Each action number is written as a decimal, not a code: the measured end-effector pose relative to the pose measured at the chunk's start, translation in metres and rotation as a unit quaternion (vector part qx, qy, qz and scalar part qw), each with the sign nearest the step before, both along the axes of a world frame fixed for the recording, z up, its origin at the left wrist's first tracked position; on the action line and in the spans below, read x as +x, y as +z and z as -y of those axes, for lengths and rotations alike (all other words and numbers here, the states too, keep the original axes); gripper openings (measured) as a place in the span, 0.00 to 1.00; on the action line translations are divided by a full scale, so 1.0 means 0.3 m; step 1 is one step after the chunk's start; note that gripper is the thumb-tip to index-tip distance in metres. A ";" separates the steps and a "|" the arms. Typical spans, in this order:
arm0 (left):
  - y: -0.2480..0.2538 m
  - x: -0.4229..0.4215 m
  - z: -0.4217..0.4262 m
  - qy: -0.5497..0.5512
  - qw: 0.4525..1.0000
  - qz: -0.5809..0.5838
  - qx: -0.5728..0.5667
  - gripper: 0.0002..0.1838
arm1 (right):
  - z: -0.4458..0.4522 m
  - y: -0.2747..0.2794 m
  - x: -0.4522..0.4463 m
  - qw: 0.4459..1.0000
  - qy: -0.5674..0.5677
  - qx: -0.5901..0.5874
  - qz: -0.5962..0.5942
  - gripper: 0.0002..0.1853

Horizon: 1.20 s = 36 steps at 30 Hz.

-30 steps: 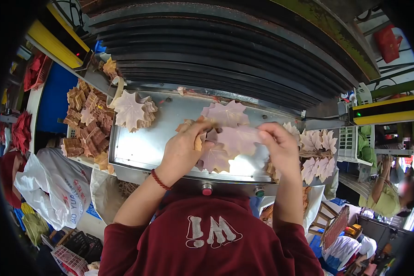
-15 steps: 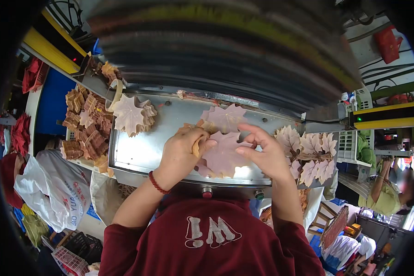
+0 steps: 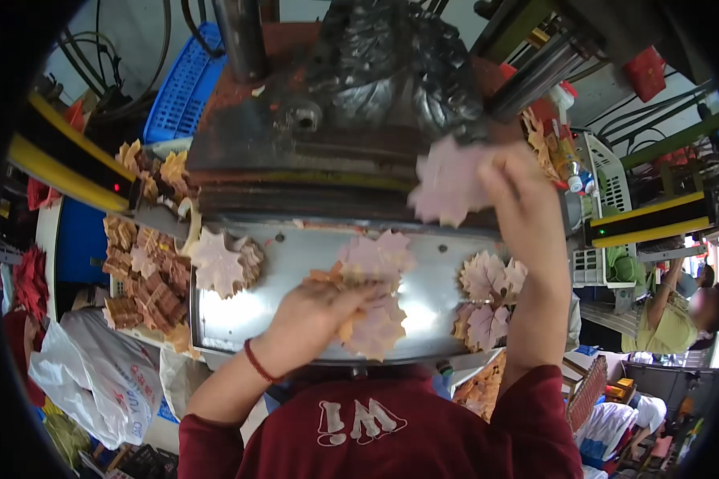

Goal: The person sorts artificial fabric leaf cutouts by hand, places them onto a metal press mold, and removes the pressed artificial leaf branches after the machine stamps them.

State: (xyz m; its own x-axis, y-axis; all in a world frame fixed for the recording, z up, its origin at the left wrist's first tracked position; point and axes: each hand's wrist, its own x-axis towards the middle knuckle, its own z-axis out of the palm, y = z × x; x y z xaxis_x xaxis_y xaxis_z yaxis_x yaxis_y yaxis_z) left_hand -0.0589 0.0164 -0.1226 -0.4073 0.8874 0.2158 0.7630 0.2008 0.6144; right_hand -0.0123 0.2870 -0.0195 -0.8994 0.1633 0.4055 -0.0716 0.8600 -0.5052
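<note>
A pale pink leaf cutout (image 3: 449, 182) is pinched in my right hand (image 3: 515, 180), raised at the front of the dark metal press; the hand is slightly blurred. Over the steel tray (image 3: 295, 243), my left hand (image 3: 311, 319) holds a small bunch of leaves, with orange edges showing at the fingers. Close beside it lie pink leaves (image 3: 379, 254). A stack of pale leaves (image 3: 217, 263) sits at the tray's left end. Leaves with pressed veins (image 3: 483, 275) lie at its right end. Black leaf-shaped molds (image 3: 399, 76) show in the press.
Bundles of brown leaves (image 3: 148, 275) are piled left of the tray. Yellow-black sensor bars (image 3: 72, 168) flank the press. A blue basket (image 3: 185, 84) stands behind at the left, a white crate (image 3: 607, 180) at the right. Other people (image 3: 671, 307) are farther right.
The view has tilted up, bringing the molds into sight. My right hand has left the tray and moved up and right with a leaf. My left hand stays at the leaves.
</note>
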 end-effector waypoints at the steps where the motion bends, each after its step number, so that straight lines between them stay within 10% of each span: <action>1: -0.009 -0.009 -0.007 -0.027 0.999 -0.027 0.022 0.16 | -0.027 0.012 -0.064 0.998 -0.030 0.009 -0.051 0.07; 8: 0.010 -0.038 -0.055 -0.085 0.988 -0.117 0.062 0.19 | -0.438 -0.069 -0.717 0.950 -0.067 0.259 -0.162 0.15; 11: 0.031 -0.058 -0.059 -0.117 0.980 -0.145 0.076 0.17 | -0.371 -0.007 -0.832 0.958 -0.210 0.191 0.044 0.17; 17: 0.097 -0.109 -0.074 -0.131 0.981 -0.122 0.076 0.11 | -0.392 0.001 -0.808 0.954 -0.234 0.167 -0.087 0.16; 24: 0.172 -0.192 -0.099 -0.080 0.988 -0.092 0.093 0.09 | -0.405 0.078 -0.554 0.966 -0.049 -0.235 -0.096 0.15; 30: 0.243 -0.216 -0.190 -0.022 0.985 -0.114 0.124 0.07 | -0.287 -0.071 -0.601 0.990 -0.048 0.121 -0.046 0.16; 36: 0.370 -0.349 -0.353 0.066 0.968 -0.158 0.185 0.08 | -0.262 0.005 -0.490 0.970 -0.142 -0.052 -0.190 0.18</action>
